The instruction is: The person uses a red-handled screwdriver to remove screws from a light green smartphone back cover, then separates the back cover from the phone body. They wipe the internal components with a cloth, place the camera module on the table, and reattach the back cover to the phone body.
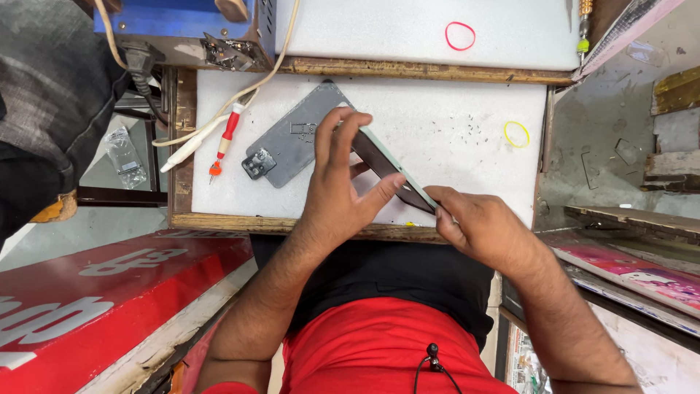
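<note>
Two hands, the left hand (pixel 337 191) and right hand (pixel 477 226), grip a phone frame (pixel 390 169) edgewise beside its detached grey back plate (pixel 295 135); reassembly remains undone.

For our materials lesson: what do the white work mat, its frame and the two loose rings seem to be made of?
Work mat: probably foam, matte white, finely grainy.
Frame: wood, worn brown with visible grain.
Red ring and yellow ring: likely rubber bands, thin and slightly irregular loops.

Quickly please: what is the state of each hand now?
Left hand: closed, fingers gripping the thin dark phone screen panel with pale green edge.
Right hand: closed, pinching the same panel's lower end.
</note>
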